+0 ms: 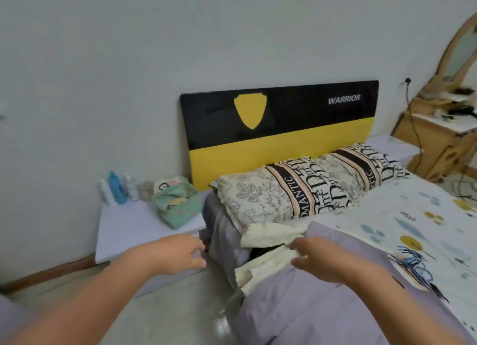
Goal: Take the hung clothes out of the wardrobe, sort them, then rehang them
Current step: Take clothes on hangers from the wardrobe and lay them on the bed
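At the near edge of the bed, find the right hand lying low over the lilac cloth, fingers half stretched, thumb held apart below them. Cannot tell whether the fingertips already pinch the cream cloth or only touch its edge. Note the left hand beside it, loose and spread, holding nothing, hovering between the mattress side and the nightstand.

Judge both cloths to be clothes already brought out for sorting; no wardrobe and no hanger in view, so treat this as the sorting step. Look also at something dark between the cream folds, too hidden to name.

To do it well:
- Take the cream piece by a firm part, collar or shoulder if found, not by the ragged edge.
- Bring the left hand across to hold the second corner, then lift with both, so that nothing slides to the floor.
- Separate the lilac piece before pulling, as its edge overlaps the cream one.
- Lay each kind flat on the flowered sheet, away from the pillows.
- Keep the left elbow away from the bottles and the green pouch.
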Motion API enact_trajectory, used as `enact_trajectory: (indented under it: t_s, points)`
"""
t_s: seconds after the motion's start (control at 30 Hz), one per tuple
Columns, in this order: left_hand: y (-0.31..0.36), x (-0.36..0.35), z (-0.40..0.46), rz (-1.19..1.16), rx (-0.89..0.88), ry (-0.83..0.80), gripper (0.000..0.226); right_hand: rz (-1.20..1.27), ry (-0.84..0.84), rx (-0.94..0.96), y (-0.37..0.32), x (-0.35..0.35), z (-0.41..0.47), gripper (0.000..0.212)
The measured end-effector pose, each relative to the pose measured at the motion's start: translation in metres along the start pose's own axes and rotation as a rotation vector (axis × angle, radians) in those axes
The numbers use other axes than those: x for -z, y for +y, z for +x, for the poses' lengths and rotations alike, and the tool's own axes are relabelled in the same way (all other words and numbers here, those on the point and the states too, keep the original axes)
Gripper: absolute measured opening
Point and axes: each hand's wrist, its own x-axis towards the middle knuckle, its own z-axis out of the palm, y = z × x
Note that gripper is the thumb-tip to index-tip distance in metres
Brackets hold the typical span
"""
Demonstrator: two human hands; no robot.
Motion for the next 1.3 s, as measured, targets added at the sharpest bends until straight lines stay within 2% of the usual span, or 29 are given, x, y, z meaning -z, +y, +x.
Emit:
enact_trajectory:
  t_s: [0.2,0.33,0.53,0.67,0.97,1.07,1.3]
  points:
    - [-0.079,-0.023,-0.065,-0.085,0.172,0.029,0.049,-0.155,-0.139,0.207,-0.104,-0.01,0.018,0.039]
    - [-0.14,-0.035,-0.117,-0.125,0.252,0.062,0.044,-0.228,-0.172,0.311,-0.181,-0.024,0.037,0.034]
    - [-0.229,-0.054,-0.199,-0.253,0.411,0.056,0.049,-0.206,-0.199,0.461,-0.309,-0.049,0.055,0.045]
    - [-0.291,-0.064,-0.259,-0.39,0.558,0.105,0.05,-0.266,-0.231,0.612,-0.402,-0.065,0.056,0.043]
    - [-0.386,-0.094,-0.364,-0.529,0.85,0.261,0.045,-0.462,-0.286,0.94,-0.571,-0.083,0.071,0.038]
    - [-0.408,-0.093,-0.394,-0.586,0.955,0.316,0.043,-0.492,-0.256,1.049,-0.629,-0.084,0.078,0.041]
    - [-0.45,-0.094,-0.451,-0.744,1.188,0.54,0.041,-0.522,-0.267,1.278,-0.755,-0.077,0.075,0.042]
